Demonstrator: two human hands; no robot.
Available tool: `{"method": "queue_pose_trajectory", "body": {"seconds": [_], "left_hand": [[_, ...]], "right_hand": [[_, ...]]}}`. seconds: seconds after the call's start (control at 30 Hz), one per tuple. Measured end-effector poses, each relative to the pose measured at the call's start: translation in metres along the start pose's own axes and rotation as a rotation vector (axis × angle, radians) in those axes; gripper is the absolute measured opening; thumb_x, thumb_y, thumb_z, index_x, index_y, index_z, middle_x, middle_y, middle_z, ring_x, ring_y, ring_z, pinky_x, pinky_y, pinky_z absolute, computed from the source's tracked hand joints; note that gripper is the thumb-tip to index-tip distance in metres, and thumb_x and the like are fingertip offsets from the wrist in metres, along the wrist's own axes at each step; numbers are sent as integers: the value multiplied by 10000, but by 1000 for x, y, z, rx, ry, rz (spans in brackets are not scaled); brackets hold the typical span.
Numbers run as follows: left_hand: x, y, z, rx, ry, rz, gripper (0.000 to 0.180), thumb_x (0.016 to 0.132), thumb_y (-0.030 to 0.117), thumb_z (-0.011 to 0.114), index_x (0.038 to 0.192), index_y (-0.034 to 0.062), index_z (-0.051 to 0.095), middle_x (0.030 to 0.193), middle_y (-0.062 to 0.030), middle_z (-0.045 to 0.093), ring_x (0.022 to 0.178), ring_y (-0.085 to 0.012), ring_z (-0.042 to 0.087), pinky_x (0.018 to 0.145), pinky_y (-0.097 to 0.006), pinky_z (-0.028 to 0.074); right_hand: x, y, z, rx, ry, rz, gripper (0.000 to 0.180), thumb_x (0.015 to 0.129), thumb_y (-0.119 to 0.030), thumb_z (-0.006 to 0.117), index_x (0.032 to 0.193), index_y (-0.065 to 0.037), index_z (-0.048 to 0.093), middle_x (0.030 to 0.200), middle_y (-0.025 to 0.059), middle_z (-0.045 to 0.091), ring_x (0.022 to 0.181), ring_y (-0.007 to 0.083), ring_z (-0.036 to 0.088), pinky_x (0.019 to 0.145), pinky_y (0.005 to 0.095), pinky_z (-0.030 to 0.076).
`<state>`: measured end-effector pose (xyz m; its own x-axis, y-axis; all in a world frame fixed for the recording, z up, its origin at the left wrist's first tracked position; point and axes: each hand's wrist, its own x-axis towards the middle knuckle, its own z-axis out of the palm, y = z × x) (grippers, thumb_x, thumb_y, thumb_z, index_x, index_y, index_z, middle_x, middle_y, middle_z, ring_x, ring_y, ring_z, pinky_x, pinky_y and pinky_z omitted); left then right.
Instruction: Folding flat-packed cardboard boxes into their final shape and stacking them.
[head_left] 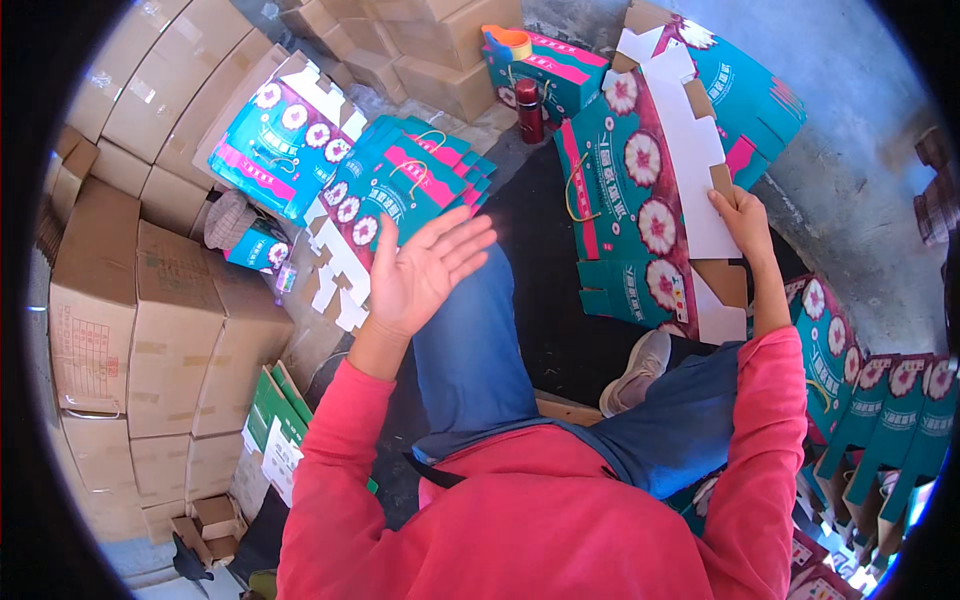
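My right hand [742,222] grips the white flap edge of a teal and maroon printed cardboard box [622,190]. The box is partly unfolded, with a yellow cord handle on its left side, and stands over the dark mat beyond my right knee. Palm up and fingers spread, my left hand [425,268] is raised above my left thigh, holding nothing. Just beyond it lies a pile of flattened teal boxes [400,165] with cord handles. White cut flaps [340,272] of that pile stick out beside my left wrist.
Brown cartons [180,310] are stacked along the left. A red flask [529,110] stands near a closed teal box [560,85] with an orange and blue object on top. More flat boxes [745,90] lean at the wall. Upright teal boxes [890,420] line the right.
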<state>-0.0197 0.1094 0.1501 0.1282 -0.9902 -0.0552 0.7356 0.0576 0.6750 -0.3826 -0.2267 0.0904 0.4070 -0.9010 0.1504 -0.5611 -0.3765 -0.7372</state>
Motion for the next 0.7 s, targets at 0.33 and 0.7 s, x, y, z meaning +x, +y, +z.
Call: {"method": "queue_pose_trajectory", "body": {"seconds": [0.33, 0.7], "left_hand": [[-41, -70, -47, 1659, 587, 458, 833, 917, 250, 679, 1538, -78, 233, 1560, -324, 283, 1471, -422, 281, 1210, -474, 223], [-112, -125, 25, 1812, 442, 332, 743, 870, 161, 710, 1492, -51, 362, 1544, -329, 306, 1395, -424, 415, 1176, -451, 306]], "right_hand": [[2, 0, -7, -184, -19, -23, 403, 940, -419, 658, 1016, -27, 716, 869, 225, 710, 814, 371, 701, 730, 453, 518], [-9, 5, -23, -231, -18, 38, 396, 939, -452, 633, 1066, -91, 736, 943, 203, 721, 913, 395, 686, 799, 488, 521]]}}
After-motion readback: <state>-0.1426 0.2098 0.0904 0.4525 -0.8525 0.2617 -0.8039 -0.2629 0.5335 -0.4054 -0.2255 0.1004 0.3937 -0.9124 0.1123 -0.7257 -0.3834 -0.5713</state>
